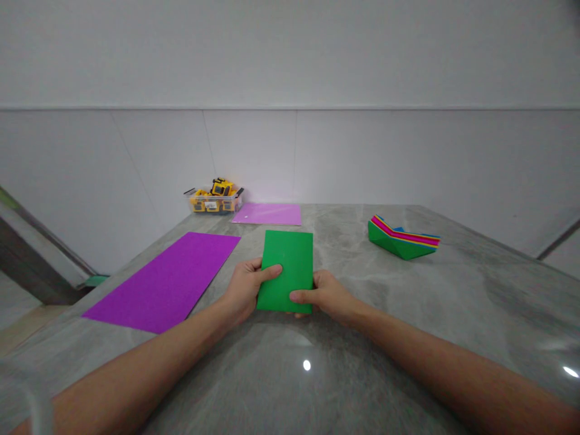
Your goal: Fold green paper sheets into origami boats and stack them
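A green rectangle of folded-looking paper (290, 257) is held up over the table in front of me, its broad face towards me. My left hand (247, 287) grips its left edge, thumb lying on the front face and the fingers behind. At the lower right edge, my right hand (328, 296) pinches it the same way, with fingertips showing just under the bottom edge. The back of the green paper is hidden. To the left of my left hand, a large purple sheet (176, 278) lies flat on the table.
Folded paper boats (403, 241), green outside with several coloured layers nested inside, stand to the right on the grey marbled table (453, 308). A pink sheet or stack (269, 214) lies at the back. Beside it, a clear plastic box (211, 202) holds yellow toy-like pieces against the wall.
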`<state>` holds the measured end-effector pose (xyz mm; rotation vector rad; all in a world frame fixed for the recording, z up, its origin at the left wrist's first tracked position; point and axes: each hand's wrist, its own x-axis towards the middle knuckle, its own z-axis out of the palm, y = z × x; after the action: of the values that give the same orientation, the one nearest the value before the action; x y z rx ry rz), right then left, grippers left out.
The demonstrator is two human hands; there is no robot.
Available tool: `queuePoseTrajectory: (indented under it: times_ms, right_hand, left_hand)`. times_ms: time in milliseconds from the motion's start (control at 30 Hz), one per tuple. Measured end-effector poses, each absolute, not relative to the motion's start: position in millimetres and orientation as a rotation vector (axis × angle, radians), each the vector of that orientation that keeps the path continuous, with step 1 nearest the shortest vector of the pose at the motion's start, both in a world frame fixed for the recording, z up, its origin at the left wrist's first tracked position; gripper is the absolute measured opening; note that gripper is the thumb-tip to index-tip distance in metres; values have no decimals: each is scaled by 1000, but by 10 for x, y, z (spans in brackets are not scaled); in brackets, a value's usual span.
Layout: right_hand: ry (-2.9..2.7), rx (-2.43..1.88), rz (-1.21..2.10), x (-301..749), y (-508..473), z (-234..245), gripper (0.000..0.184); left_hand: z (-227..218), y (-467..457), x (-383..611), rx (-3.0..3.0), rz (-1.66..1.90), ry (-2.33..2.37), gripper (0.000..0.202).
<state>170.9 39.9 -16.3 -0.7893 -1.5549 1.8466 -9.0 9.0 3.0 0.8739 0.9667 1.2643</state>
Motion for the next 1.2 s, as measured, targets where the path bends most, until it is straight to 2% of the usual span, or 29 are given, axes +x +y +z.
queuePoseTrajectory:
  times_ms: [367, 500, 767, 1033, 1200]
  right_hand:
    - [-1620, -845, 1877, 1736, 449, -141, 45]
    - [-1655, -843, 1817, 1739, 459, -177, 50]
    - [-1769, -822, 1519, 1827, 518, -150, 57]
    - [-1656, -859, 1422, 1928, 604, -21, 63]
    - [-1610, -870, 1365, 1912, 616, -57, 69]
  left_hand:
    - [91, 82, -85, 854, 1410, 987, 35]
    - [86, 89, -110, 930, 1428, 974, 29]
    - [74, 70, -124, 1009, 1220, 962, 29]
    - [49, -17, -50, 1016, 983, 945, 33]
    - [47, -48, -27, 994, 957, 992, 33]
